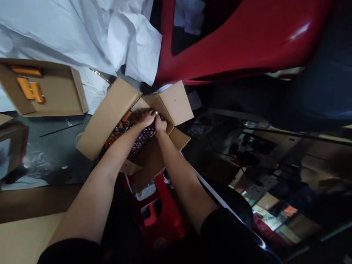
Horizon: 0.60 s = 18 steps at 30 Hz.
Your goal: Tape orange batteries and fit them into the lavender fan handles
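Both hands are inside an open cardboard box [108,119] whose flaps stand spread. My left hand [148,118] is closed, its fingertips at a small shiny round piece [157,113]. Close beside it, my right hand [161,124] is also closed, with thumb and fingers pinched at the same piece; its exact kind is too small to tell. Beneath the hands lies a heap of small glittering dark and silvery pieces [139,145]. Orange pieces [126,117] are mixed in along the left wall. The arms hide part of the contents.
At the left, a shallow cardboard tray [59,90] holds a few orange cylinders [26,88]. White sheeting [82,33] drapes behind. A large red plastic chair [233,47] stands at the back right, and a red stool [165,209] is below the box. A dark-clothed person [324,84] is at the right.
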Each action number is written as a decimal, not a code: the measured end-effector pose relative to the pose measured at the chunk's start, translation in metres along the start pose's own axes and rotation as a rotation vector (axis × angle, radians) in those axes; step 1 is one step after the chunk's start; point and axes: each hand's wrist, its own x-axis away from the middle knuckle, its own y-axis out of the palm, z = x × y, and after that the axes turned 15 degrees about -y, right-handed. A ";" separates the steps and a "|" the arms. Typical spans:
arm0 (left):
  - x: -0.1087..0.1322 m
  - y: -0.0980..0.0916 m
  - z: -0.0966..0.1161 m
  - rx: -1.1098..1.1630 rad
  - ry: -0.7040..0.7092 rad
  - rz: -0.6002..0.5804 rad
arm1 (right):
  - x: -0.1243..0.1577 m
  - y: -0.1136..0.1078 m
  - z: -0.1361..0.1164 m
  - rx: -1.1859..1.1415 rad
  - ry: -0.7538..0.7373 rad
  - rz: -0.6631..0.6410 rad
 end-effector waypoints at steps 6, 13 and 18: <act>-0.010 -0.009 -0.008 0.130 -0.007 -0.003 | 0.036 0.015 -0.027 0.047 -0.033 -0.048; -0.026 -0.001 0.002 -0.003 -0.030 0.151 | 0.004 -0.017 -0.015 -0.085 -0.044 -0.148; -0.031 0.002 -0.001 -0.083 0.011 0.217 | 0.005 -0.010 -0.008 -0.056 -0.082 -0.098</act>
